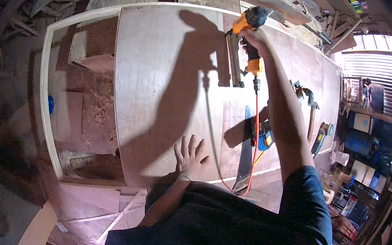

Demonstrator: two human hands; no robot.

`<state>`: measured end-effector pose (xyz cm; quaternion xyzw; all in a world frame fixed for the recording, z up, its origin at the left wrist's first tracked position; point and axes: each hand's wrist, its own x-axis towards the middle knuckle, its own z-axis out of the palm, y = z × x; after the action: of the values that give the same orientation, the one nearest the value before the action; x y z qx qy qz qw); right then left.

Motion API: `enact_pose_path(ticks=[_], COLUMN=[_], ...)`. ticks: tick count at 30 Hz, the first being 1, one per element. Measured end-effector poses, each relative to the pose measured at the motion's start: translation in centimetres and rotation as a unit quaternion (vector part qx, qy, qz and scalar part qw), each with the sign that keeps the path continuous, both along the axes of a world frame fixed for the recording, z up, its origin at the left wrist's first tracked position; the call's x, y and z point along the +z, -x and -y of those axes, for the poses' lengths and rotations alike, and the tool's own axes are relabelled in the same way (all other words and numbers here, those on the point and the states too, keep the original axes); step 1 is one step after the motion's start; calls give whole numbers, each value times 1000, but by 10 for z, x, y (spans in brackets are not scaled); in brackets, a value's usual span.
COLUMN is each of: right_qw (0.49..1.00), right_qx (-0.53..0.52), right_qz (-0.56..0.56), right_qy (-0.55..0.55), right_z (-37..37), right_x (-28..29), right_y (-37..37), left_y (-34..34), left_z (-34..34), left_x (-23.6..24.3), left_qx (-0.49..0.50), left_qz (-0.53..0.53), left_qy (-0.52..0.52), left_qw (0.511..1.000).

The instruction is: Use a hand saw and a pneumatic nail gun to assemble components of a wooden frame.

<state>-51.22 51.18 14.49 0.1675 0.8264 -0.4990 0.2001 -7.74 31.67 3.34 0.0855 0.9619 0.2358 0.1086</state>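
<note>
My right hand (256, 39) is wrapped round the grip of an orange and black nail gun (233, 58), at the far edge of a large framed wooden panel. A red-orange air hose (257, 120) runs from the gun's base back toward my body. My left hand (188, 160) lies with spread fingers on the pale plywood sheet (149, 63), near its close edge, and holds nothing. The gun's nose, at the far rim, is partly hidden. Shadows of my arm and the gun fall across the sheet.
On the panel's right half lie a handsaw (247, 153), a blue power tool (265, 138) and another yellow-and-black tool (320, 139). The pale frame (42, 84) has an uncovered left end with a wooden block (96, 63) and sawdust. Cluttered shelves stand at right.
</note>
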Motion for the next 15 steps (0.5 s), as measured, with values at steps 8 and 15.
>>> enact_pose_path(ticks=[8, 15], right_qw=[950, 917], right_qx=[108, 136], right_qz=[-13, 82], right_qy=[-293, -366], right_z=[5, 45], right_x=[-32, -12], right_y=[-183, -399], left_y=[-13, -5], left_z=[-6, -2], left_x=[-26, -21], left_qx=[26, -25], left_qz=[-41, -25], left_qy=[-23, -115], left_qw=[999, 993])
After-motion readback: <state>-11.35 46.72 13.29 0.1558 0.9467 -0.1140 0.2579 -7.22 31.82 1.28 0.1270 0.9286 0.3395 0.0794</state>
